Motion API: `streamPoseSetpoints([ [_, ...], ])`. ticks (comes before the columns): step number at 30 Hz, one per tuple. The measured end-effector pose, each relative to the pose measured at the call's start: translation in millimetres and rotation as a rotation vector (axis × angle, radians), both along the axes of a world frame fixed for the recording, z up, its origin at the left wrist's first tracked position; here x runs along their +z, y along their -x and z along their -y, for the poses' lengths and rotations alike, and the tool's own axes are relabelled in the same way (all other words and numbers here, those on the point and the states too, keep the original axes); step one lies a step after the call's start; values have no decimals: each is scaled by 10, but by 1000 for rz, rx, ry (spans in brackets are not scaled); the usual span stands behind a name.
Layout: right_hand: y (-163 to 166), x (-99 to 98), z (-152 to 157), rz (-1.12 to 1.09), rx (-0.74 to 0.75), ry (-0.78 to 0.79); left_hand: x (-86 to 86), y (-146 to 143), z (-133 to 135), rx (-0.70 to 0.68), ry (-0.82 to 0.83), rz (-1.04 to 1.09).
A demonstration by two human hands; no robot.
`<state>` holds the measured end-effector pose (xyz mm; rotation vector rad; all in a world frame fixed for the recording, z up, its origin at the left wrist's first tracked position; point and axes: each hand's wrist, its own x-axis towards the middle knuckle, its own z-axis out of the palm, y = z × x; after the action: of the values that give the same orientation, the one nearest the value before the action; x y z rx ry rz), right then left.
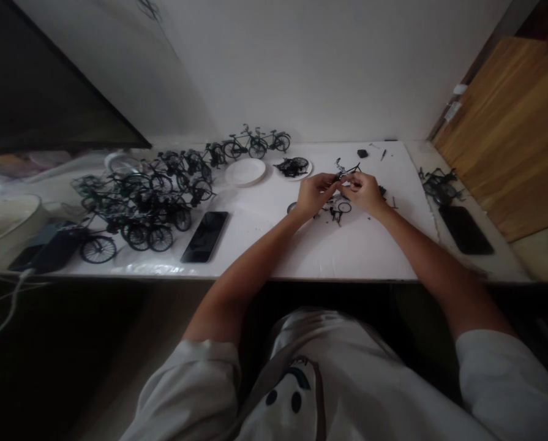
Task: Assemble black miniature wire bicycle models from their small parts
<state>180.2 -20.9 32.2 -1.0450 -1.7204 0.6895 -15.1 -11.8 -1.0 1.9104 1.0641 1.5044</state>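
Observation:
My left hand [314, 193] and my right hand [364, 192] meet above the white table [338, 245], fingers pinched together on a small black model bicycle frame [347, 171]. Loose black bicycle parts, among them a small wheel [344, 207], lie on the table right under my hands. Both hands are closed around the frame's middle; its far end sticks out above my fingers.
Several finished black model bicycles [140, 202] crowd the left of the table, more stand at the back [250, 146]. A white plate [245, 172], a plate of black parts [293, 166], a phone [204, 236] and another phone [465, 229] lie around.

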Motion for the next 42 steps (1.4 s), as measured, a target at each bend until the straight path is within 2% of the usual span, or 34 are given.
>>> streamPoseSetpoints([
  [10,22,58,68,-63,41,-6,138,9,116,76,-73,-79],
  [15,62,90,92,-112,28,18,129,28,124,150,-138,-186],
  [27,78,70,71,-175,24,62,118,48,106,127,-230,-282],
  [42,62,35,6,-192,49,86,130,51,99,133,-170,-237],
])
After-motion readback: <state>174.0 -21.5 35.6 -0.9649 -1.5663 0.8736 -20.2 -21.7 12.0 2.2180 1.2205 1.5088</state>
